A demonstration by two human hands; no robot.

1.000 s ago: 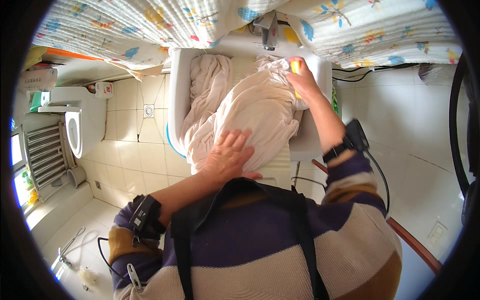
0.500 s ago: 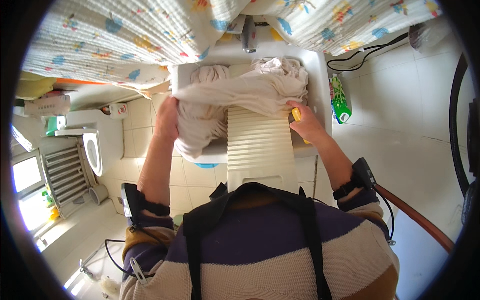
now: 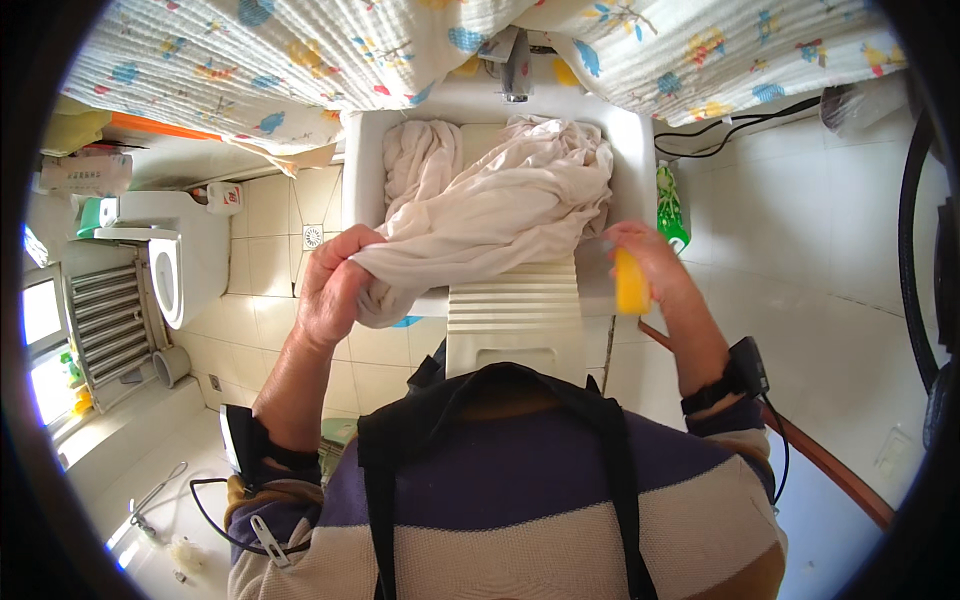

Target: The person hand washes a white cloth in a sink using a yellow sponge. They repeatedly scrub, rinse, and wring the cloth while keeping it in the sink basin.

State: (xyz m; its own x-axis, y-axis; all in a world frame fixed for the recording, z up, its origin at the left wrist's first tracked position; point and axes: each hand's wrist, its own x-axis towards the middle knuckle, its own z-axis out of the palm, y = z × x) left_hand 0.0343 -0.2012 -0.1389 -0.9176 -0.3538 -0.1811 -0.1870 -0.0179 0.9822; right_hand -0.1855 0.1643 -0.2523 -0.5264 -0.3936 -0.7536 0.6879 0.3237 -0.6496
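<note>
A large off-white cloth (image 3: 490, 215) lies bunched in the white sink (image 3: 634, 150) and over the upper part of a cream washboard (image 3: 512, 315). My left hand (image 3: 338, 282) is closed on the cloth's near left edge, which droops over the sink's front rim. In my right hand (image 3: 655, 262) is a yellow bar of soap (image 3: 631, 282), held just beyond the washboard's right side, apart from the cloth. The washboard's ridged face shows below the cloth, and its lower end rests towards my body.
A faucet (image 3: 516, 75) stands at the sink's back, under a patterned curtain (image 3: 720, 55). A green bottle (image 3: 669, 205) is right of the sink. Further left are a toilet (image 3: 172, 275), a floor drain (image 3: 313, 236) and a slatted rack (image 3: 110, 320).
The cloth has been drawn towards me over the washboard, its left edge pulled nearer by my left hand. My right hand has shifted right with the soap, away from the cloth.
</note>
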